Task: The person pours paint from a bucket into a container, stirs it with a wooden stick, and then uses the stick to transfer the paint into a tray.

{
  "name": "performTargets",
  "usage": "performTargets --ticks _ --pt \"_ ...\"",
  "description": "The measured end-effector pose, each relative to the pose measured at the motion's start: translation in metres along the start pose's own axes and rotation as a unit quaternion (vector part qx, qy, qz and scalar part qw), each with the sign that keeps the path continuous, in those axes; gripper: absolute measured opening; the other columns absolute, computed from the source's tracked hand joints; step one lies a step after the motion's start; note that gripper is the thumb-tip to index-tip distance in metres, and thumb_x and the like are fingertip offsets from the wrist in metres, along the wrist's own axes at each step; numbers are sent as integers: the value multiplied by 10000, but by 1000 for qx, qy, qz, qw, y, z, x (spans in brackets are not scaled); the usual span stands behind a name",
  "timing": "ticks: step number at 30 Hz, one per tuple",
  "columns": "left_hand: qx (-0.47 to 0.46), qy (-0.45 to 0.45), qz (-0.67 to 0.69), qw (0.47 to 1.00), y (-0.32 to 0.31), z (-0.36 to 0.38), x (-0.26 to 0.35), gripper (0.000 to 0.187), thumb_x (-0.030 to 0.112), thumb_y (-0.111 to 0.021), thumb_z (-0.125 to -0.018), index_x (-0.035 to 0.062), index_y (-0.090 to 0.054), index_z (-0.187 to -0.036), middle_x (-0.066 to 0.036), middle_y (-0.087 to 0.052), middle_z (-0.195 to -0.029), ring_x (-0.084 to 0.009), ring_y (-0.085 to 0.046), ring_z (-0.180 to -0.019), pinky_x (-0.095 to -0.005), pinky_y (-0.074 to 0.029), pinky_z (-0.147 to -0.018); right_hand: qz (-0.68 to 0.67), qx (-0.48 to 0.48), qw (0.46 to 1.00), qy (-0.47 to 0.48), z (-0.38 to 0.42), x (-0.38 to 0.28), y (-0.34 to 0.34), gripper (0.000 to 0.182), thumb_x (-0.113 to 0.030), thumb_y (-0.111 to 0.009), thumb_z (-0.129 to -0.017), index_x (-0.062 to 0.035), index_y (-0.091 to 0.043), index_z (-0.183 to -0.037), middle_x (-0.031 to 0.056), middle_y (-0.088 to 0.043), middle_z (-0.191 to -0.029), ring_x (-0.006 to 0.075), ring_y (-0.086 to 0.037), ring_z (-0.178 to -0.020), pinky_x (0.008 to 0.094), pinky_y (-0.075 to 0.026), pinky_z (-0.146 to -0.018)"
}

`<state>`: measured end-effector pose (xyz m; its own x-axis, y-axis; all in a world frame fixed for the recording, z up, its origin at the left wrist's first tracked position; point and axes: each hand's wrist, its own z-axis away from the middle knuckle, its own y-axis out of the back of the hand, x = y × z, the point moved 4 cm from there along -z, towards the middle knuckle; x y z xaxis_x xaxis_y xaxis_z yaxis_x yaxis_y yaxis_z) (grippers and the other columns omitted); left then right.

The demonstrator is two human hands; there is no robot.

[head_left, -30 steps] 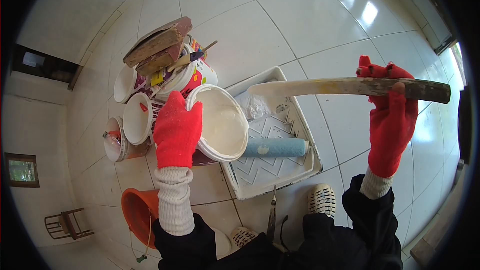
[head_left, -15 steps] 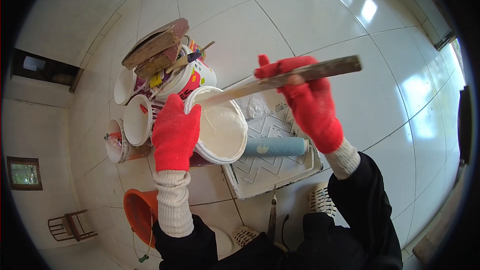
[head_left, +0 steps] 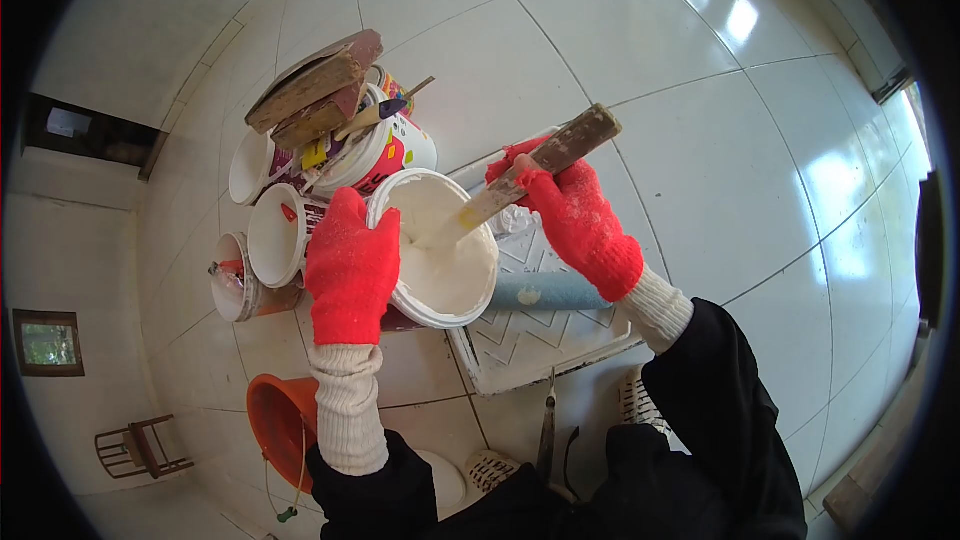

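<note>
Both of my hands wear red gloves. My left hand [head_left: 352,275] is closed on the left rim of a white bucket [head_left: 494,285], its thumb over the edge. Thick off-white paint [head_left: 435,275] fills part of this tilted bucket. A flat wooden stick [head_left: 570,146], smeared with paint along its lower part, is gripped in my right hand [head_left: 585,225]. The stick slants down to the left, and its lower end is sunk in the paint. Below my right hand lies a blue paint roller [head_left: 550,292] on a paint-stained roller tray [head_left: 560,348].
Wooden blocks [head_left: 315,90] and a paintbrush [head_left: 385,112] lie on a patterned bucket [head_left: 405,155]. Several other white buckets stand left of my left hand. An orange bucket [head_left: 275,415] is by my left forearm. A chair [head_left: 143,448] stands farther left.
My right hand has moved left and slightly down with the stick, which now stands more steeply with its end deeper in the paint. My left hand still grips the rim.
</note>
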<state>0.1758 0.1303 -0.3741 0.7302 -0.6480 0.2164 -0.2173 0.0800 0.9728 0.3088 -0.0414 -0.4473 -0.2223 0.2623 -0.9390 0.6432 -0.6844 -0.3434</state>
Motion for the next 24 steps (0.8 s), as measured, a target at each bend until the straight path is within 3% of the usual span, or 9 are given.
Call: performTargets --ticks 5,8,10,12,17,20,24 --pt "-7 -2 -1 1000 -1 -1 4 310 325 -652 -782 76 -472 -829 -93 -566 -665 -266 -593 -608 -401 -452 -633 -62 47 996 -53 5 -4 9 282 -251 -506 -951 8 -548 -1057 98 -638 -940 171 -604 -910 329 -496 -840" --pt "40 -62 -23 997 1 -2 8 312 319 -652 -784 70 -471 -833 -94 -562 -664 -263 -588 -597 -396 -452 -629 -79 74 991 -77 7 -13 16 285 -256 -517 -948 12 -538 -1041 107 -634 -935 177 -615 -896 331 -512 -823" --pt "-76 46 5 996 3 -2 13 325 327 -630 -805 57 -501 -931 -159 -622 -904 -382 -599 -880 -469 -460 -742 -74 88 990 -86 7 -14 23 282 -253 -523 -944 14 -532 -1037 113 -632 -934 184 -620 -889 333 -518 -818" --pt "-74 48 6 996 1 -3 9 328 332 -629 -804 58 -502 -933 -161 -622 -907 -383 -599 -881 -470 -460 -743 -107 103 986 -79 8 -11 34 314 -242 -525 -943 22 -517 -1112 156 -633 -1003 232 -631 -953 349 -532 -810" --pt "-76 55 5 996 2 -4 6 337 344 -625 -803 59 -504 -937 -163 -623 -912 -385 -599 -882 -472 -460 -746 -180 158 967 -86 12 -6 55 279 -146 -484 -926 56 -469 -1118 225 -595 -1062 332 -614 -1014 454 -522 -887" --pt "-63 46 -6 997 4 -3 6 338 346 -622 -803 59 -505 -938 -163 -623 -912 -385 -599 -881 -472 -460 -747 -180 198 959 -97 20 -12 62 239 -137 -468 -924 37 -488 -1086 178 -619 -1006 265 -627 -960 384 -536 -829" --pt "-69 48 0 996 5 -3 7 334 342 -618 -803 58 -504 -936 -165 -624 -917 -389 -598 -883 -477 -461 -749 -199 217 953 -74 26 -20 69 241 -127 -465 -923 52 -475 -1084 221 -591 -1069 320 -619 -979 417 -533 -850"
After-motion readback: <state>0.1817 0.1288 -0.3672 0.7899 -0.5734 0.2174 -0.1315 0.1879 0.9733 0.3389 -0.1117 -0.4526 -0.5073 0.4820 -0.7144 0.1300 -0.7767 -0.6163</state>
